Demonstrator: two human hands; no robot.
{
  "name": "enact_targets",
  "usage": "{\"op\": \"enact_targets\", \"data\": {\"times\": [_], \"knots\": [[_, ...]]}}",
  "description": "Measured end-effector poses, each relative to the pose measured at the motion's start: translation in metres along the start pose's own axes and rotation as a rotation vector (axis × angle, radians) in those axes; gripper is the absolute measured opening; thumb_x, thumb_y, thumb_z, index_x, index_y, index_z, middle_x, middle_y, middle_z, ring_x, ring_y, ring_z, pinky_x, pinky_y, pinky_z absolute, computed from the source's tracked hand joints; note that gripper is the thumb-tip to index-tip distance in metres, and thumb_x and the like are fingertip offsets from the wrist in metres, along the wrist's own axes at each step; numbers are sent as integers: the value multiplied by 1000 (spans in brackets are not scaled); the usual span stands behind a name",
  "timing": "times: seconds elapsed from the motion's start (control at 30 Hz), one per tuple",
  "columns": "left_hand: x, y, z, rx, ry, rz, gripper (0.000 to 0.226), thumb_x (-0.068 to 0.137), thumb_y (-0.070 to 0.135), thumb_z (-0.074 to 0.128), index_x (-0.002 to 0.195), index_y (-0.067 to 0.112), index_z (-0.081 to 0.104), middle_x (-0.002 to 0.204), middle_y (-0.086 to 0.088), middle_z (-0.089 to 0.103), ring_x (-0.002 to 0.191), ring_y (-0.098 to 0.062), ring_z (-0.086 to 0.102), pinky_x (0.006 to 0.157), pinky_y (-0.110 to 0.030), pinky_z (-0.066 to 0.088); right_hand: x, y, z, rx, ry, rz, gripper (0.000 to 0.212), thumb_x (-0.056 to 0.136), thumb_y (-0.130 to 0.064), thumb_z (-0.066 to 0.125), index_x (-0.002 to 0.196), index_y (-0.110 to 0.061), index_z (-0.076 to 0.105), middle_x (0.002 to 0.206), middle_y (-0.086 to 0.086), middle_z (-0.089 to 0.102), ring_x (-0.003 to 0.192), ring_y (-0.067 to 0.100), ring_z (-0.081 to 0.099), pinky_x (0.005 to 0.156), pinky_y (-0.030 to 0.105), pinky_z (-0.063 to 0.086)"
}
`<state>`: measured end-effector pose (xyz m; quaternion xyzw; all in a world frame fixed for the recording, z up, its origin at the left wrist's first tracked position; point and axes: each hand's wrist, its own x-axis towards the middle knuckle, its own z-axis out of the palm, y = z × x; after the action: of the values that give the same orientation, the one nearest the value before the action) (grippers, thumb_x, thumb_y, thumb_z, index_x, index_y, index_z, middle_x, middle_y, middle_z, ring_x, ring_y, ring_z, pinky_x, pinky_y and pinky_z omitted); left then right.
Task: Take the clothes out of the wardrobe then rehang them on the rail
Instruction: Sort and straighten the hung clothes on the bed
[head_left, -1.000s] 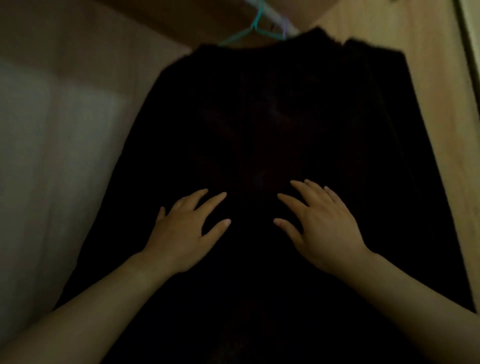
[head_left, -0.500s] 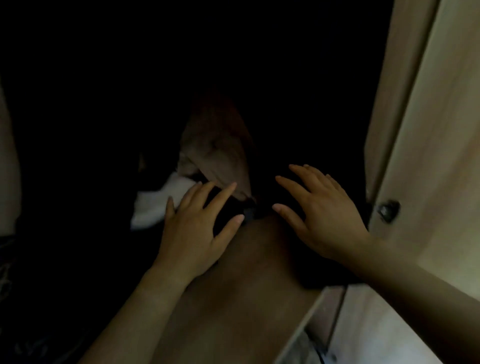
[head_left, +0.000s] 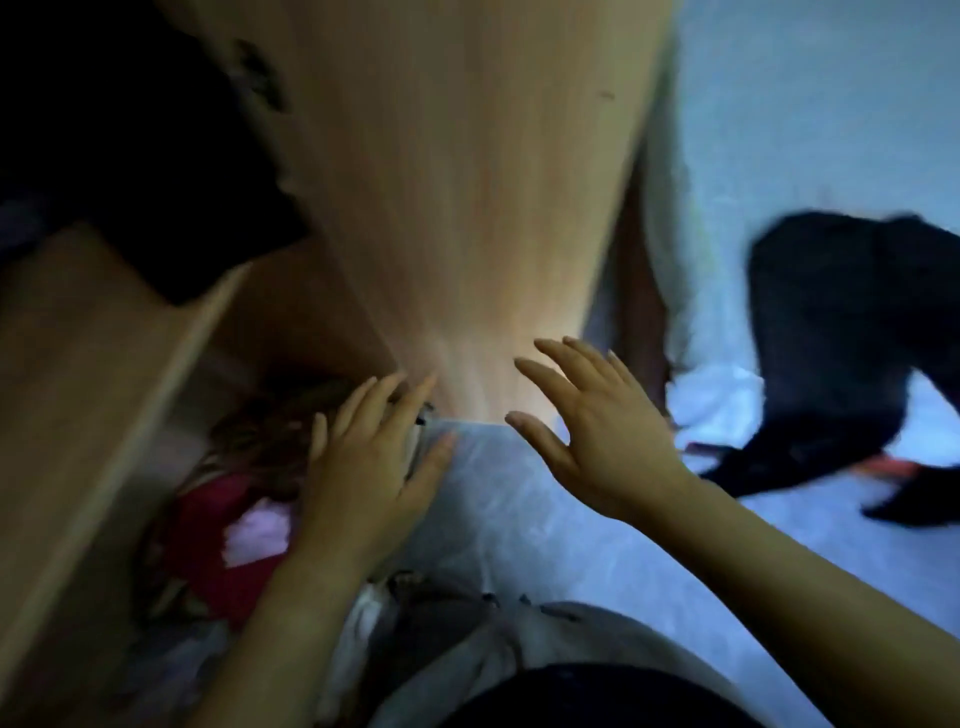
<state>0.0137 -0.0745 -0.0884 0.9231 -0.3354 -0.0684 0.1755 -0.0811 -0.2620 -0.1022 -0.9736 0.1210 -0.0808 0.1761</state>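
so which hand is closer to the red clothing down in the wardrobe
Left. The left hand is right beside the red clothing, at its right edge; the right hand is farther right, open in front of the wooden panel.

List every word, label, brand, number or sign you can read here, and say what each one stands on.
None can be read.
The wooden wardrobe panel shows only plain grain; the dark smudge near its left edge is too blurred to tell if it is a mark or lettering.
The black garment and the red cloth show no print or tag.
The whole view is blurred by motion.
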Motion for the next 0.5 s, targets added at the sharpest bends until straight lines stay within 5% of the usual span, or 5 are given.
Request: {"op": "enact_targets", "data": {"times": [0.3, 0.5], "knots": [[60, 239, 121, -84, -246, 631, 61, 86, 58, 31, 137, 27, 44, 136, -7, 50, 126, -28, 46, 98, -56, 39, -185, 177, -81, -51, 277, 604, 55, 90, -51, 38, 124, -13, 58, 133, 10, 54, 126, 32, 46, 103, 52, 36], [86, 367, 189, -80, -364, 847, 61, 87, 60, 28, 138, 30, 42, 139, -3, 48, 128, -24, 43, 98, -58, 36, -245, 268, -107, -63, 360, 850, 59, 91, -55, 33, 129, -15, 55, 136, 7, 51, 130, 29, 42, 106, 50, 31]]}}
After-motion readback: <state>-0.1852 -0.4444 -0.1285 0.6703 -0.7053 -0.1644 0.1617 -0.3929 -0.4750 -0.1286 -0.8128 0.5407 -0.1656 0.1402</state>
